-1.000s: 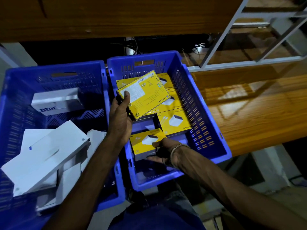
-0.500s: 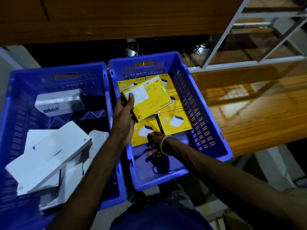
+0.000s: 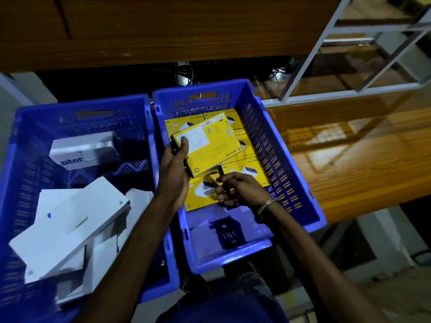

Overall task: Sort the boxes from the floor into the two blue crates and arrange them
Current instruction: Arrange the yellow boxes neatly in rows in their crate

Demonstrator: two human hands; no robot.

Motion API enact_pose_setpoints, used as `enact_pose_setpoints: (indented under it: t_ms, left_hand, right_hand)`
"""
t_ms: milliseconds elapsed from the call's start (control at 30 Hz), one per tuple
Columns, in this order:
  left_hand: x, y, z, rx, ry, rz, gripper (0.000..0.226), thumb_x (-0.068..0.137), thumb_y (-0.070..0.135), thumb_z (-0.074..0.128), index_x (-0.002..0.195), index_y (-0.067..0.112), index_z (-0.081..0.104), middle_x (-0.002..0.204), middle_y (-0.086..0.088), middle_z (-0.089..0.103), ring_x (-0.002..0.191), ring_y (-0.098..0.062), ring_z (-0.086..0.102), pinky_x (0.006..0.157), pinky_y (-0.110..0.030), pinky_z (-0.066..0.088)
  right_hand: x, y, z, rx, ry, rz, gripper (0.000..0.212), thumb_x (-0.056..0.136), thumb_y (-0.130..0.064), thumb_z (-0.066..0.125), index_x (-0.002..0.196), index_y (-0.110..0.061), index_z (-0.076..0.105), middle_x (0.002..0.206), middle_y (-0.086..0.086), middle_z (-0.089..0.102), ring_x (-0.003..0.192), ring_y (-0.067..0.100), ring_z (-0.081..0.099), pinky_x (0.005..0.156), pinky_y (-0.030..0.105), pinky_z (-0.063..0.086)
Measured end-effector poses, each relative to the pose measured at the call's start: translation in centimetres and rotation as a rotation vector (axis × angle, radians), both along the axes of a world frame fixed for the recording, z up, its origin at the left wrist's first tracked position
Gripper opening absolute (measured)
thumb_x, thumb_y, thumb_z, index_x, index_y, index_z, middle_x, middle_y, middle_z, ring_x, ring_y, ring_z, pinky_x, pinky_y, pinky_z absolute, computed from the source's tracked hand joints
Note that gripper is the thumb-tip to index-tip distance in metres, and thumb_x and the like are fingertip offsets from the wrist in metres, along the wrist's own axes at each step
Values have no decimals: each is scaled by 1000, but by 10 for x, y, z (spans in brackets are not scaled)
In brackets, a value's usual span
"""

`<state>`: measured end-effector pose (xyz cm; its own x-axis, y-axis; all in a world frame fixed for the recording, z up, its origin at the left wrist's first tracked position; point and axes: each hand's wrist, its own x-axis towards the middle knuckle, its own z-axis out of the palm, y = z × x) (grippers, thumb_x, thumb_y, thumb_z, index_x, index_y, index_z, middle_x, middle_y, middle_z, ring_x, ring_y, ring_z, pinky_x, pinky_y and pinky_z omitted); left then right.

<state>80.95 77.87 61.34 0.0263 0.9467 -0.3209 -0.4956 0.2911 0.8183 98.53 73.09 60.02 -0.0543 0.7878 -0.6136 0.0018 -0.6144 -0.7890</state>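
Observation:
Two blue crates stand side by side in the head view. The left crate (image 3: 23, 159) holds several white boxes (image 3: 70, 224), one of them printed (image 3: 84, 152). In the right crate (image 3: 291, 159) several yellow boxes (image 3: 251, 171) lie flat towards the far end. My left hand (image 3: 175, 176) grips a yellow box (image 3: 210, 145) by its left edge, tilted above the others. My right hand (image 3: 240, 187), with a bracelet on the wrist, has curled fingers that pinch the near corner of that held box, over a flat yellow box (image 3: 200, 192).
A wooden bench (image 3: 349, 159) runs along the right of the right crate. A white metal frame (image 3: 326, 54) rises behind it. A wooden panel (image 3: 163, 31) overhangs the far side, with cables in the dark gap beneath. The near part of the right crate's floor (image 3: 233, 231) is bare.
My right hand pushed a yellow box forward against the others, then rose to the near corner of the held box. My left hand lowered the held box slightly.

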Motion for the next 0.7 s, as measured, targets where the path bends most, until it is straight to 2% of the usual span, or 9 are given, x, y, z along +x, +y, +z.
enact_pose_setpoints:
  t_ms: [67,167,233,333,433,500,533,600,700]
  left_hand:
    - [2,-2,4,8,5,-19,24,109,23,50,130,14,57,88,18,76,84,0,72,72,-23,59]
    - [6,-4,4,3,6,-57,37,108,28,55,140,12,57,135,-2,70,127,-19,65,106,-45,54]
    - [6,-6,5,8,1,-82,33,105,30,59,134,13,61,131,0,68,124,-22,63,101,-44,55]
    - [8,-9,3,155,95,-127,27,94,34,75,116,21,68,110,-2,66,108,-21,59,93,-46,51]
    - [10,-17,7,294,138,-178,32,77,20,85,106,28,73,110,2,75,105,-18,66,88,-33,56]
    - [10,-23,11,368,152,-270,42,69,14,88,105,32,76,118,3,76,115,-19,68,94,-39,59]
    - [10,-25,12,420,194,-319,45,69,10,88,106,31,77,126,2,74,123,-20,65,97,-47,58]
    - [9,-27,6,551,357,-402,45,74,-5,86,109,22,79,146,-1,62,139,-21,55,99,-55,56]
    - [10,-23,-8,571,550,-410,53,84,-14,74,110,33,82,167,10,32,151,-18,41,107,-48,52]
  right_hand:
    - [13,-6,11,59,99,-93,12,100,-6,58,106,-11,67,98,14,75,79,26,74,68,31,56]
    - [23,-16,22,95,327,-205,23,97,-6,61,119,-12,64,121,17,72,100,28,74,77,37,61]
    - [24,-21,27,86,430,-257,20,97,-13,63,116,-15,60,131,18,68,108,28,71,80,40,62]
    - [25,-26,40,54,363,-317,28,92,-38,68,111,-18,67,123,11,71,114,27,71,88,42,62]
    - [31,-30,44,33,418,-431,67,80,-56,72,132,-17,59,131,9,65,115,28,71,87,46,61]
    - [37,-32,44,37,550,-493,91,71,-63,79,140,-11,53,140,16,61,121,33,68,86,53,59]
    - [40,-32,47,46,600,-489,94,72,-66,77,143,-10,53,143,18,59,125,34,65,89,56,57]
    - [45,-32,50,71,670,-447,79,87,-65,61,145,-13,55,144,18,59,126,33,63,97,60,54]
    - [47,-30,44,94,638,-470,56,100,-34,57,148,-6,49,144,20,58,113,34,66,89,51,58]
